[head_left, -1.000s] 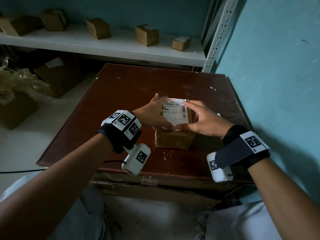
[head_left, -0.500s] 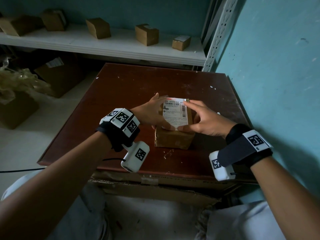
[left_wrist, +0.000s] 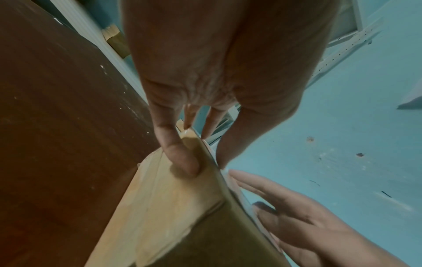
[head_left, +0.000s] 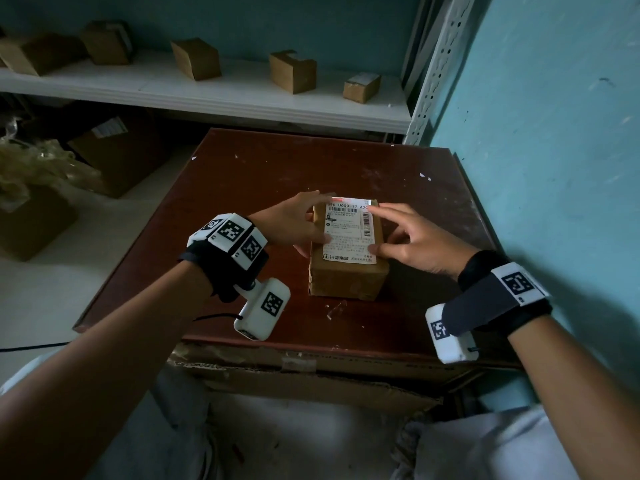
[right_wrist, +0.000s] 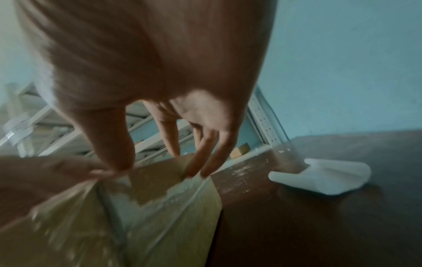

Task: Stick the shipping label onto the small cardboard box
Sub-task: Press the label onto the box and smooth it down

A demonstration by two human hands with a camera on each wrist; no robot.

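A small brown cardboard box (head_left: 348,277) stands on the dark red table (head_left: 242,188). The white shipping label (head_left: 349,233) lies flat on its top. My left hand (head_left: 294,225) rests against the box's left side, thumb on the label's left edge, fingers stretched toward the far corner. My right hand (head_left: 412,242) is on the right side: its index finger presses the label's far right corner and its thumb the near right edge. In the left wrist view one finger (left_wrist: 182,160) presses the box (left_wrist: 171,207). The right wrist view, blurred, shows fingertips (right_wrist: 194,162) on the box (right_wrist: 160,207).
A curled white paper sheet (right_wrist: 324,177) lies on the table right of the box. A white shelf (head_left: 207,95) behind carries several small boxes. A teal wall (head_left: 536,168) stands close on the right. Larger cartons (head_left: 117,157) sit on the floor to the left.
Both thumbs have slid outward off the label's near end, so its lower part now shows. The right index finger has moved to the far right corner.
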